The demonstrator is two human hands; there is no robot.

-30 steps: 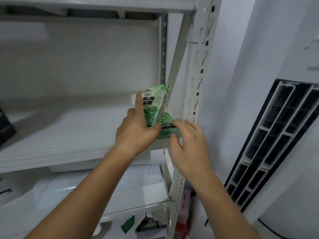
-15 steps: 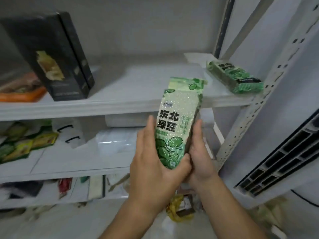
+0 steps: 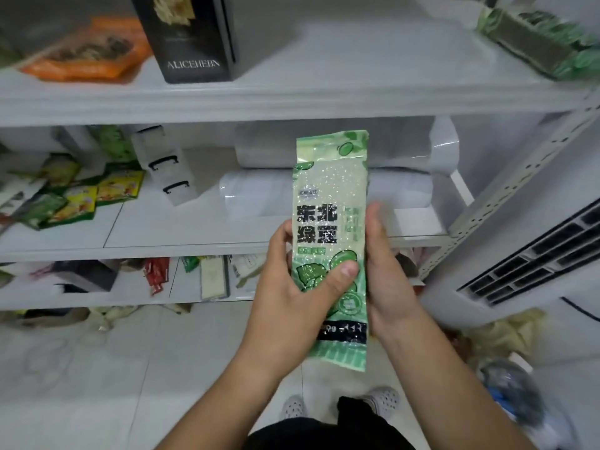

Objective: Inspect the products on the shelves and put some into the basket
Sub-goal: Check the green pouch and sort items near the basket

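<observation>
In front of me stands a white metal shelving unit [image 3: 292,102] with several flat tiers, its perforated upright post [image 3: 519,186] slanting down the right side. Behind the tiers I see a plain white wall [image 3: 341,14]. To my right, just beside the post, is a white appliance with a dark slatted grille [image 3: 532,254]. Under my feet the floor [image 3: 97,368] is pale glossy tile with thin grout lines and faint grey veining. The light is even, cool and soft, with only weak shadows under each tier.
</observation>
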